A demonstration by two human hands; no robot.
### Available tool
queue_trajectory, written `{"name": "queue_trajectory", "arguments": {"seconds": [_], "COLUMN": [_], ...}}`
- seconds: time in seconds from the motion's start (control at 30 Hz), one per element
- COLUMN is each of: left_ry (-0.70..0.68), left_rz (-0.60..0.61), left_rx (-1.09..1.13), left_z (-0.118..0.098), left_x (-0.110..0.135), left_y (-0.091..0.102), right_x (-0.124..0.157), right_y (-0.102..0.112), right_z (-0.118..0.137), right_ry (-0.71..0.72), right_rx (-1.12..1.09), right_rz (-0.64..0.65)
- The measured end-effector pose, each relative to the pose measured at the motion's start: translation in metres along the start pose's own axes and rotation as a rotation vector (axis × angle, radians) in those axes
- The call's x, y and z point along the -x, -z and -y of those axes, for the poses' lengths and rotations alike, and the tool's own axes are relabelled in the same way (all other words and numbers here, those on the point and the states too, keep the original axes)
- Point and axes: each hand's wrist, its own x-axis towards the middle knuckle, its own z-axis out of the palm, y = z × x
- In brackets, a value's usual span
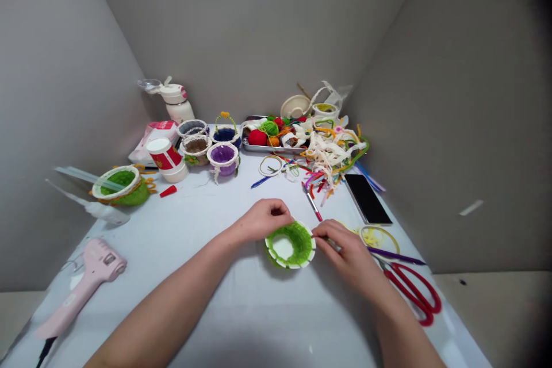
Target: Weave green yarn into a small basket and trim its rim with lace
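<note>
A small paper cup (301, 240) woven round with green yarn sits on the table in front of me. Its white rim is cut into tabs, and a white bottom shows inside. My left hand (268, 219) reaches over the far left of the rim, thumb and fingers pinched on the edge. At the right side of the rim, my right hand (340, 244) has its fingertips closed on the edge. Whether a yarn strand lies between those fingertips is too small to tell. Red-handled scissors (414, 290) lie beside my right wrist, partly covered by a purple pen (397, 256).
A pink glue gun (88, 282) lies at left, near a white squeeze bottle (106, 211) and a finished green basket (125, 187). Several yarn baskets (223, 155) stand behind. A metal tray (271, 148) holds yarn balls beside tangled yarn scraps (332, 152). A phone (367, 198) lies right.
</note>
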Motion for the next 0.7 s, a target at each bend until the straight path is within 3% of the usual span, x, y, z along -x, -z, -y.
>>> {"name": "queue_trajectory", "arguments": {"seconds": [0.2,0.27,0.5,0.7], "left_ry": [0.004,0.003,-0.025,0.007], "left_rz": [0.355,0.412,0.187,0.044], "left_rx": [-0.011,-0.026,-0.115,-0.181], "left_z": [-0.007,-0.010,-0.021,-0.020], "left_x": [0.005,0.007,0.009,0.011], "left_y": [0.022,0.027,0.007,-0.005], "right_x": [-0.006,-0.007,-0.010,-0.006], "right_y": [-0.020,-0.025,-0.033,-0.024], "right_z": [-0.006,-0.005,-0.004,-0.006], "right_ry": [-0.124,-0.128,-0.146,-0.102], "right_rx": [-0.216,-0.261,-0.332,-0.254], "right_rz": [-0.008,-0.033,-0.068,-0.058]}}
